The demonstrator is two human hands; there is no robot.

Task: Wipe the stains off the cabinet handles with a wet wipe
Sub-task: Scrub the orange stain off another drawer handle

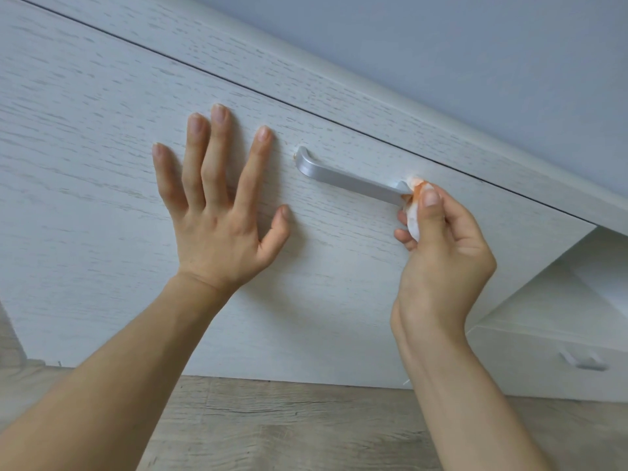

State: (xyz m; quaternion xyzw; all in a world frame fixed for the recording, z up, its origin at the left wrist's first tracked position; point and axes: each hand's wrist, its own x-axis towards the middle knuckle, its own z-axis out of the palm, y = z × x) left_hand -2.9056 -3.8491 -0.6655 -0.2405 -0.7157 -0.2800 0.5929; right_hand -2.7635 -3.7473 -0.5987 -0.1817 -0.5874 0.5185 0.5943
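The silver bar handle (350, 180) runs lengthwise across the whitewashed drawer front (102, 164), slanting down to the right. The right hand (438, 239) pinches an orange-stained wet wipe (415, 205) against its right end. The left hand (217, 198) lies spread flat beside it, holding nothing.

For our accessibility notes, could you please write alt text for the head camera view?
A right hand presses an orange-stained wet wipe against the right end of a silver cabinet handle, while the left hand lies flat and spread on the pale drawer front beside it.
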